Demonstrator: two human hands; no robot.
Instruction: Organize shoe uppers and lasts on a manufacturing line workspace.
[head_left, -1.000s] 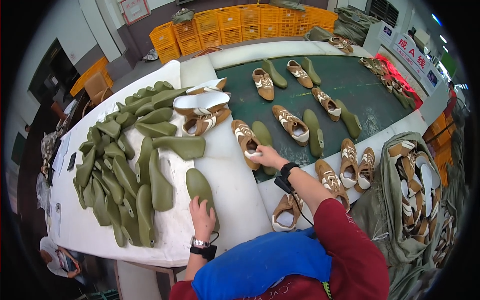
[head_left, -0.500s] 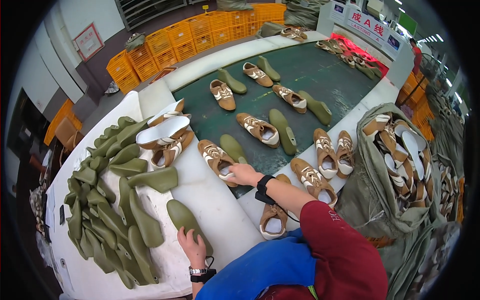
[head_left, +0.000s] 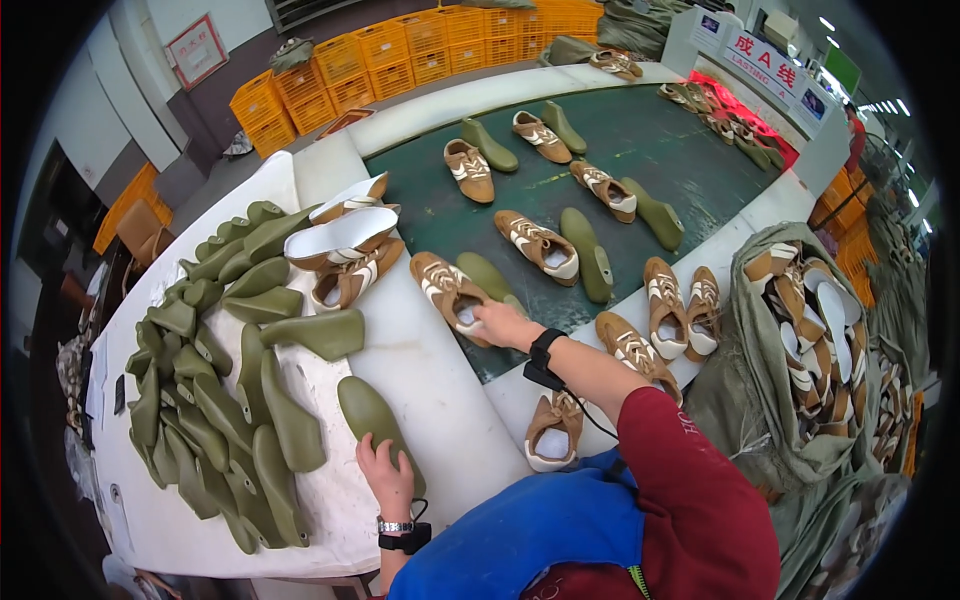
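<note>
My right hand [head_left: 505, 324] reaches forward and grips the heel of a tan and white shoe [head_left: 446, 290] lying at the near edge of the dark green conveyor belt [head_left: 640, 140]. An olive green shoe last [head_left: 490, 278] lies right beside that shoe. My left hand [head_left: 385, 474] rests on the near end of another olive shoe last [head_left: 368, 415] lying flat on the white table [head_left: 440, 420]. Both wrists wear black bands.
A pile of several olive lasts [head_left: 210, 370] covers the table's left side. Stacked shoes [head_left: 345, 240] sit behind it. More shoes and lasts lie in pairs along the belt. A green sack of shoes [head_left: 810, 330] stands at right. Yellow crates [head_left: 400, 60] line the back.
My right hand has stayed on the tan shoe at the belt's edge. My left hand has stayed on the single last. The view has shifted slightly to the right.
</note>
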